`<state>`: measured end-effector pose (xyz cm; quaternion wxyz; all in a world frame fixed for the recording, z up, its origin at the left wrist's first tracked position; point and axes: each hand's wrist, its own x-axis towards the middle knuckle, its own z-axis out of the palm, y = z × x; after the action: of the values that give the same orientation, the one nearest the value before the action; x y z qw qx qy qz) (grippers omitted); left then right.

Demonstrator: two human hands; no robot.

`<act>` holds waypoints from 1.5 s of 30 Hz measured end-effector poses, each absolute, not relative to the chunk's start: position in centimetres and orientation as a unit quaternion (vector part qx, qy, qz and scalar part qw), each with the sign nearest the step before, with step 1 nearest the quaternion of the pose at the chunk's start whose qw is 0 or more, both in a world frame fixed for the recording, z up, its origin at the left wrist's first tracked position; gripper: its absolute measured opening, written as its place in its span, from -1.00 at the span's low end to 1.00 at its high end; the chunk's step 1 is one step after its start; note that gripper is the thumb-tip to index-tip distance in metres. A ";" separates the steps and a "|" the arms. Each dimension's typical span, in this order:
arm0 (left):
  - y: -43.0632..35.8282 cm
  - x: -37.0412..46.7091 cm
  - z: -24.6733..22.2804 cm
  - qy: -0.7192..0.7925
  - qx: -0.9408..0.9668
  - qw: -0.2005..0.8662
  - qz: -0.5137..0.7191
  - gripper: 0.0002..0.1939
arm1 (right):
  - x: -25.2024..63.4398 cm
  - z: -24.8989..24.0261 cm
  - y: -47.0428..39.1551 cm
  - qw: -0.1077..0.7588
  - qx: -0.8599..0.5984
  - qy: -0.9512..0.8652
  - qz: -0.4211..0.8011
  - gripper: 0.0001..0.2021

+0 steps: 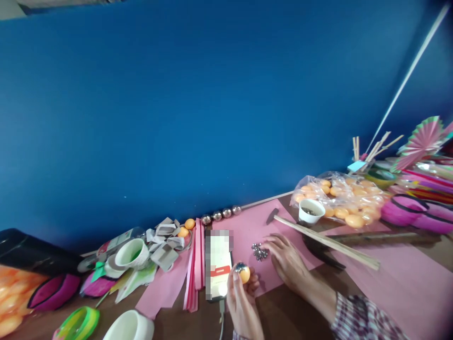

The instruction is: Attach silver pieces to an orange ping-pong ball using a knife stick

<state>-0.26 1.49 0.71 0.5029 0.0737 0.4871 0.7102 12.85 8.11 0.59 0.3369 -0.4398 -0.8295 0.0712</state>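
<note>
My left hand (pixel 243 302) is closed around an orange ball (pixel 244 275), the size of a ping-pong ball, whose upper part is covered with shiny silver studs. My right hand (pixel 283 257) reaches over the pink paper (pixel 244 231), fingers stretched out and apart, the fingertips at a small pile of silver studs (pixel 260 252). Whether a stud is between those fingertips is too small to see. Several balls fully covered in silver (pixel 227 214) stand in a row by the wall. A lit phone (pixel 220 264) lies just left of my left hand.
A hammer (pixel 318 236) lies right of my right hand, beside a white cup (pixel 311 211) with small metal pieces. Behind it sits a plastic bag of orange balls (pixel 339 193). Pink paper strips (pixel 195 264), grey card pieces (pixel 164 255) and rolls of tape (pixel 79 323) are on the left.
</note>
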 end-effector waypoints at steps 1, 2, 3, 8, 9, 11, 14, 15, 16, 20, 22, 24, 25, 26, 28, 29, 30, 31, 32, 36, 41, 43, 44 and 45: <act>1.5 -0.2 0.7 0.489 0.070 0.504 0.709 -0.59 | 12.8 0.6 8.1 0.337 -0.436 -0.831 0.075 -0.64; 1.5 -0.2 0.8 0.490 0.067 0.505 0.708 -0.58 | 12.8 0.7 8.0 0.337 -0.431 -0.833 0.079 -0.64; 1.5 -0.2 0.8 0.489 0.064 0.507 0.707 -0.58 | 12.8 0.8 8.0 0.339 -0.425 -0.835 0.082 -0.65; 1.3 -0.3 0.7 0.488 0.077 0.516 0.699 -0.55 | 12.5 1.1 7.9 0.347 -0.406 -0.840 0.093 -0.77; 1.3 -0.3 0.5 0.490 0.082 0.514 0.699 -0.55 | 12.4 1.1 7.9 0.341 -0.402 -0.845 0.091 -0.79; 1.3 -0.3 0.3 0.492 0.089 0.513 0.698 -0.54 | 12.3 1.0 7.9 0.331 -0.391 -0.855 0.081 -0.79; 1.3 -0.2 0.1 0.490 0.100 0.522 0.691 -0.50 | 12.2 0.6 8.0 0.328 -0.375 -0.864 0.067 -0.80; 1.3 -0.2 0.1 0.489 0.109 0.526 0.687 -0.48 | 12.2 0.5 8.1 0.329 -0.373 -0.865 0.065 -0.80; 1.3 -0.1 0.1 0.488 0.120 0.528 0.684 -0.47 | 12.2 0.4 8.1 0.329 -0.374 -0.865 0.064 -0.81; 1.2 -0.1 0.6 0.508 0.168 0.513 0.671 -0.44 | 12.1 0.2 8.2 0.333 -0.389 -0.857 0.065 -0.84; 1.2 -0.1 0.9 0.525 0.185 0.488 0.673 -0.44 | 12.1 0.3 8.1 0.336 -0.390 -0.855 0.067 -0.84; 1.2 -0.1 1.1 0.535 0.192 0.463 0.680 -0.46 | 12.1 0.5 8.1 0.340 -0.390 -0.853 0.071 -0.83; 1.2 -0.1 1.3 0.537 0.190 0.453 0.685 -0.47 | 12.1 0.5 8.1 0.344 -0.391 -0.851 0.073 -0.83; 1.3 -0.1 1.4 0.539 0.187 0.446 0.690 -0.48 | 12.1 0.6 8.1 0.350 -0.393 -0.847 0.077 -0.83; 1.3 -0.1 1.5 0.538 0.180 0.445 0.693 -0.49 | 12.2 0.7 8.0 0.359 -0.402 -0.838 0.088 -0.84; 1.3 -0.1 1.6 0.535 0.175 0.451 0.692 -0.48 | 12.2 0.7 8.0 0.362 -0.407 -0.833 0.094 -0.84; 1.3 -0.1 1.6 0.533 0.169 0.459 0.690 -0.48 | 12.2 0.7 7.9 0.364 -0.412 -0.830 0.099 -0.84; 1.3 -0.1 1.6 0.530 0.163 0.469 0.688 -0.47 | 12.2 0.7 7.9 0.363 -0.416 -0.827 0.102 -0.85; 1.3 -0.1 1.5 0.527 0.156 0.477 0.686 -0.46 | 12.2 0.6 7.9 0.362 -0.418 -0.827 0.101 -0.85; 1.4 -0.2 1.2 0.502 0.138 0.506 0.687 -0.44 | 12.2 0.3 8.0 0.351 -0.407 -0.840 0.076 -0.85; 1.4 -0.3 0.7 0.446 0.130 0.552 0.693 -0.43 | 12.2 0.5 8.0 0.358 -0.405 -0.839 0.070 -0.79; 1.4 -0.3 0.7 0.444 0.133 0.549 0.695 -0.44 | 12.2 0.6 8.0 0.345 -0.403 -0.845 0.077 -0.81; 1.4 -0.3 0.7 0.452 0.136 0.543 0.695 -0.45 | 12.2 0.7 8.0 0.337 -0.401 -0.848 0.081 -0.83; 1.3 -0.3 0.7 0.464 0.140 0.533 0.693 -0.45 | 12.2 0.7 8.0 0.330 -0.401 -0.851 0.084 -0.84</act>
<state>-0.31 1.33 0.69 0.5332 0.1401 0.4643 0.6932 12.18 7.98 0.65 0.3298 -0.4009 -0.8506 0.0841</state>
